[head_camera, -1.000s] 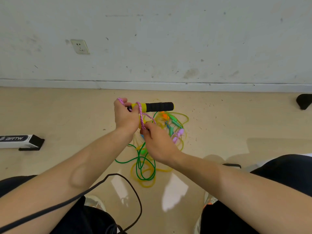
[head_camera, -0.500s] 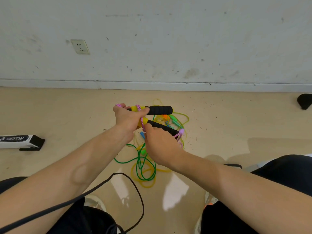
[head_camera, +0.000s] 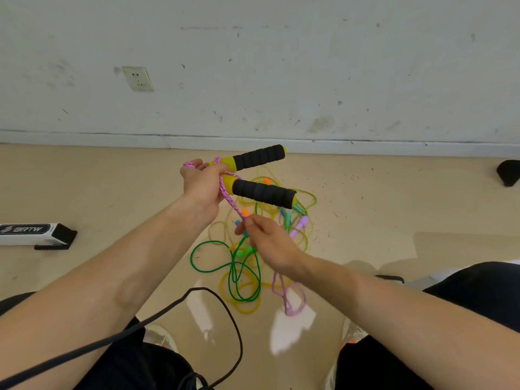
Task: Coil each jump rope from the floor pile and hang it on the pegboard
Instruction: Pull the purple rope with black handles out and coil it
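Gripping both black foam handles (head_camera: 264,192) by their yellow ends, our left hand (head_camera: 201,187) holds them above the floor pile (head_camera: 233,277); just below it, our right hand (head_camera: 270,240) pinches the pink braided rope (head_camera: 230,202).

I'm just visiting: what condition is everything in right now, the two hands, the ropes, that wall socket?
left hand, grips both foam handles by their yellow ends
right hand, pinches the pink rope below the handles
pink rope, runs between the hands, off the floor
green rope, lies loose in the floor pile
yellow rope, lies tangled with the green rope
wall socket, nothing plugged in
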A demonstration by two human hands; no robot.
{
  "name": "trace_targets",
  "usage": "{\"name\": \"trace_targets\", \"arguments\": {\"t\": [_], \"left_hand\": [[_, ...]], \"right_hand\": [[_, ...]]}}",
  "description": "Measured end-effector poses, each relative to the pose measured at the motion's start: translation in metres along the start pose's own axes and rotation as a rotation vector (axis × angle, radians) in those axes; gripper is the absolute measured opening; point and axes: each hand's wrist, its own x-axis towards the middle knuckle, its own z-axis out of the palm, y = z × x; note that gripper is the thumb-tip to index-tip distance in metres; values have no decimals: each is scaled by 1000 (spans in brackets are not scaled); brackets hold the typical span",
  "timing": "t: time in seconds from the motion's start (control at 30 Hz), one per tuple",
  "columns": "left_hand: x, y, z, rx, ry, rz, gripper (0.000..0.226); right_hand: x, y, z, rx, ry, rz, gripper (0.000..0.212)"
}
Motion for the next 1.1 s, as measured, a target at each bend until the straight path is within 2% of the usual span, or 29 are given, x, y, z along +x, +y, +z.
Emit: {"name": "trace_targets", "arguments": {"t": [0.1,0.2,0.23,0.3,0.37,0.47,0.57,0.67,0.73,0.83,0.93,1.03,1.1], "left_hand": [[-4,11,-4,-54,-136,-73,35],[-8,23,-10,-120,-292,-166,15],[-11,26,-11,-107,-329,-192,11],[-16,29,-12,12,-380,-207,9],[-20,27,-12,185,-419,-154,5],[-19,18,-11,374,-464,-38,21],[-16,14,-10,517,-521,69,40],[-14,15,-11,598,-582,107,46],[-14,16,-13,664,-612,129,47],[-15,17,-15,770,-669,172,58],[-18,13,-13,831,-701,232,52],[-21,10,-13,869,-734,283,54],[-22,9,-15,906,-740,308,56]], "right_hand": [[11,6,-19,122,-108,62,40],[20,14,-36,131,-183,65,26],[22,16,-42,115,-186,47,28],[24,15,-51,87,-160,21,31],[25,12,-62,105,-147,12,24],[31,8,-77,229,-175,20,19],[38,6,-90,418,-266,158,38],[39,2,-100,524,-351,237,35],[37,-2,-103,488,-388,244,32],[33,-10,-103,294,-364,186,20],[31,-18,-101,157,-289,165,21],[31,-22,-95,183,-256,204,14],[33,-22,-94,281,-274,261,23]]}}
